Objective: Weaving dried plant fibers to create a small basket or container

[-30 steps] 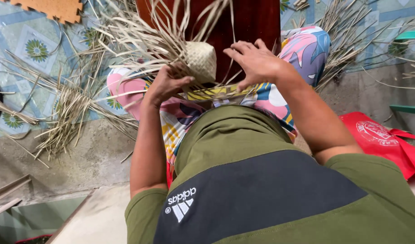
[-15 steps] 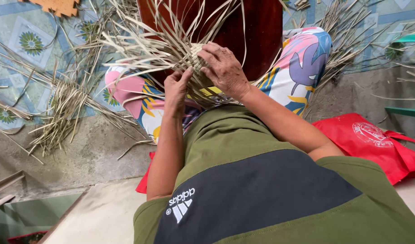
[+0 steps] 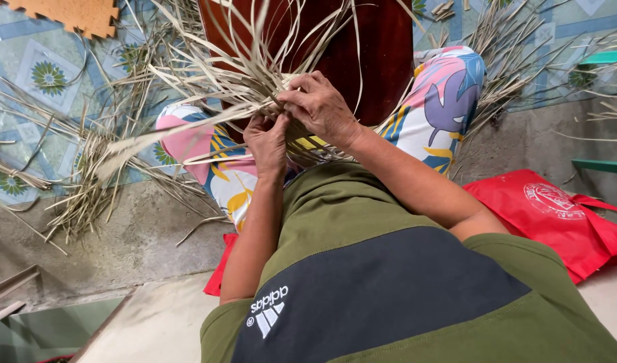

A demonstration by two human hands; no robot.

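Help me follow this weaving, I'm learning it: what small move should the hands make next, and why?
Probably pull the pinched strip snug. Both the left hand and the right hand are closed together on the woven piece, right where its loose strips fan out, so the crossing there looks unfinished and likely needs tightening.

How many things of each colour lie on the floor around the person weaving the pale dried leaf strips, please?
Red: 1, the red bag at the right.
Orange: 1, the orange foam mat piece at the top left.
Green: 2, the upper green bar and the lower green bar at the right edge.
Pale straw: loose strips, too many to count.
Total: 4 countable things.
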